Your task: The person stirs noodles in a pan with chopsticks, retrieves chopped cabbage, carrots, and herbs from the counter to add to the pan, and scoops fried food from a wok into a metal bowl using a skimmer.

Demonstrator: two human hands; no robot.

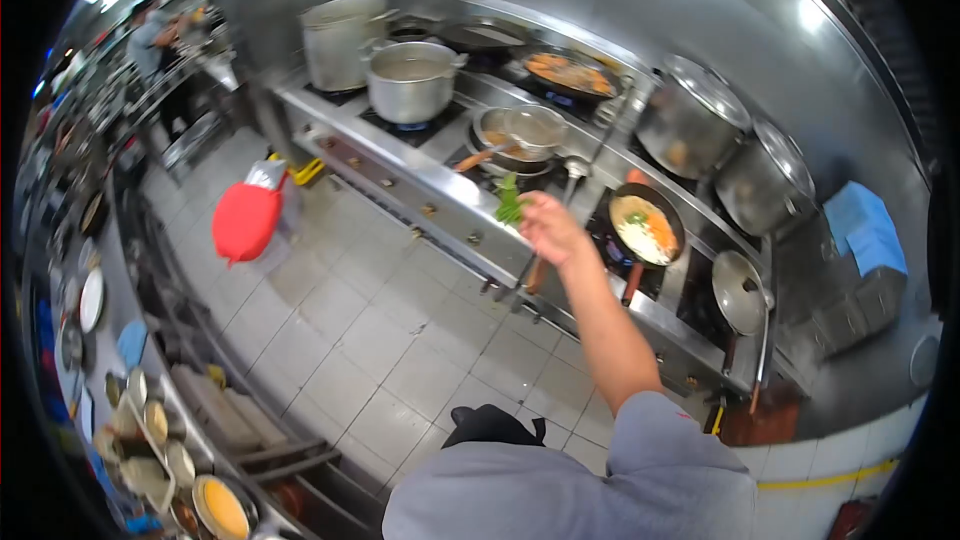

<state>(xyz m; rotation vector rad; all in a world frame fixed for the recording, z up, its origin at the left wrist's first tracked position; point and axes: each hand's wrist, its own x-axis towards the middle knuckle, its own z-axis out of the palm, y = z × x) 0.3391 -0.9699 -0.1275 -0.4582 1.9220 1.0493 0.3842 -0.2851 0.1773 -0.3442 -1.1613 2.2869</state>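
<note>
My right hand [550,228] reaches out over the front edge of the stove [440,176], its fingers pinched on green leaves [509,202]. To the right of the hand, a dark frying pan [674,218] sits on a burner with orange, white and green food in it. A strainer [535,128] with a wooden handle rests over a pan beyond the leaves. A ladle [576,168] lies just behind the hand. My left hand does not show anywhere in the view.
Large pots [411,85] stand along the stove, and a pan of orange food [570,74] is at the back. A red-covered bin [246,222] stands on the tiled floor. Far left, another person [150,45] is at a counter. A bowl of yellow liquid [224,508] is at lower left.
</note>
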